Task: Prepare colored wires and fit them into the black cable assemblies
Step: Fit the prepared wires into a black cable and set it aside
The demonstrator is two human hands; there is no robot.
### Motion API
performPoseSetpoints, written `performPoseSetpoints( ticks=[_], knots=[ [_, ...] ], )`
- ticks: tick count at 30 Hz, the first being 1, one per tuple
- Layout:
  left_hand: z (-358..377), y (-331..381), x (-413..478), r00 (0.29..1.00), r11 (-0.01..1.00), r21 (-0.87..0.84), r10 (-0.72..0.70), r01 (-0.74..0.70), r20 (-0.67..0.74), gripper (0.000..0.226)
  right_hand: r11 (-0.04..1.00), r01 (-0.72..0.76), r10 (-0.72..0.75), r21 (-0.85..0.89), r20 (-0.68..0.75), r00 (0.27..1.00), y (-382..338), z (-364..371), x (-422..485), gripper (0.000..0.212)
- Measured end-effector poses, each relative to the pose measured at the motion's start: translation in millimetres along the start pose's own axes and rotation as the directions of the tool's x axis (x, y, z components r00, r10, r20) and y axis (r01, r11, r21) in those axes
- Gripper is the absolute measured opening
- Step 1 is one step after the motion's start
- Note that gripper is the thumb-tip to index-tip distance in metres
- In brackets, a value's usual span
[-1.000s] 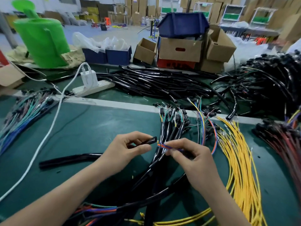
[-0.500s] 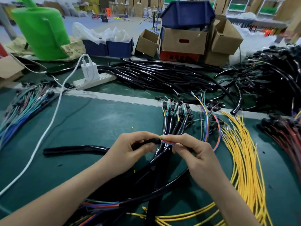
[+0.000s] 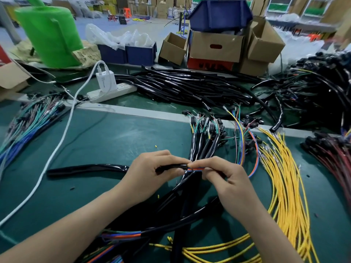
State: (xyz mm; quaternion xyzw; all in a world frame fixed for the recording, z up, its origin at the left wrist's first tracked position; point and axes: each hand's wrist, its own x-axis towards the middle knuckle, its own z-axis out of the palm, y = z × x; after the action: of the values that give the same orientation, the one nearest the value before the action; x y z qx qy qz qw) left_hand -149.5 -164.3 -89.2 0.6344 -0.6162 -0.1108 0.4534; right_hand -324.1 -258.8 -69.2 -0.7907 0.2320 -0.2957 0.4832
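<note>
At the far left of the frame, a loose sheaf of blue and green wires (image 3: pixel 28 126) lies fanned on the green-matted tabletop (image 3: pixel 114 141), apparently stock laid within reach. A white charging cable (image 3: pixel 62 141) snakes past it up to a white power strip (image 3: pixel 114 92) in the upper left.

Left of centre, a glossy black flexible sleeve tube (image 3: pixel 85 168) rests flat on the mat, and its right end runs into the left hand (image 3: pixel 152 171). That hand's fingers are curled round the tube, and thumb and forefinger pinch it near its mouth, probably to keep the opening steady and level.

At the centre, the right hand (image 3: pixel 228 183) pinches a thin bundle of orange and blue wires (image 3: pixel 197 169) between thumb and forefinger, with the other fingers curled beneath. The grip sits just beside the tube mouth, likely so the limp wires cannot buckle as they are fed in. The bundle tip meets the tube end; how far it has entered is hidden by the fingertips.

Just above the hands, a fan of black sleeved cable assemblies with small connectors (image 3: pixel 205 141) lies on the mat, seemingly already fitted. To the right, a thick sweep of yellow wires (image 3: pixel 284 177) curves down the frame, and dark red wires (image 3: pixel 334 154) lie at the right edge.
</note>
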Motion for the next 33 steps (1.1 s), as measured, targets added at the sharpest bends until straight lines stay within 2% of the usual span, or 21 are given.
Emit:
performPoseSetpoints(
  ticks=[3,5,16,20,26,30,33],
  knots=[
    [-1.5,0.3,-0.5,0.998,0.978,0.198,0.069,-0.065,-0.014,0.028,0.998,0.008,-0.01,-0.057,-0.031,0.999,0.5,1.3,-0.5,0.042],
    [-1.7,0.7,-0.6,0.996,0.968,0.236,0.088,-0.082,-0.016,0.032,0.995,0.025,-0.029,-0.092,-0.047,0.998,0.3,2.4,-0.6,0.04],
    [2.1,-0.8,-2.3,0.994,0.971,0.218,0.105,-0.095,-0.034,0.033,0.982,0.082,-0.097,-0.171,-0.078,0.992,3.1,6.8,-0.8,0.044],
    [3.3,0.4,-2.9,0.996,0.979,0.19,0.08,-0.071,-0.038,0.035,0.972,0.121,-0.143,-0.201,-0.096,0.985,-1.8,8.6,-2.1,0.034],
    [4.0,1.4,-3.5,0.996,0.982,0.176,0.071,-0.062,-0.051,0.029,0.993,0.049,-0.062,-0.112,-0.117,0.991,-1.3,9.1,-1.8,0.022],
    [4.4,3.1,-4.2,0.995,0.975,0.206,0.093,-0.086,-0.025,0.028,0.998,0.025,-0.032,-0.066,-0.12,0.992,-1.6,7.9,-1.0,0.021],
    [4.5,3.6,-4.6,0.994,0.975,0.2,0.104,-0.097,-0.026,0.027,0.995,0.027,-0.038,-0.095,-0.114,0.993,-0.4,6.5,-0.4,0.022]
  ],
)
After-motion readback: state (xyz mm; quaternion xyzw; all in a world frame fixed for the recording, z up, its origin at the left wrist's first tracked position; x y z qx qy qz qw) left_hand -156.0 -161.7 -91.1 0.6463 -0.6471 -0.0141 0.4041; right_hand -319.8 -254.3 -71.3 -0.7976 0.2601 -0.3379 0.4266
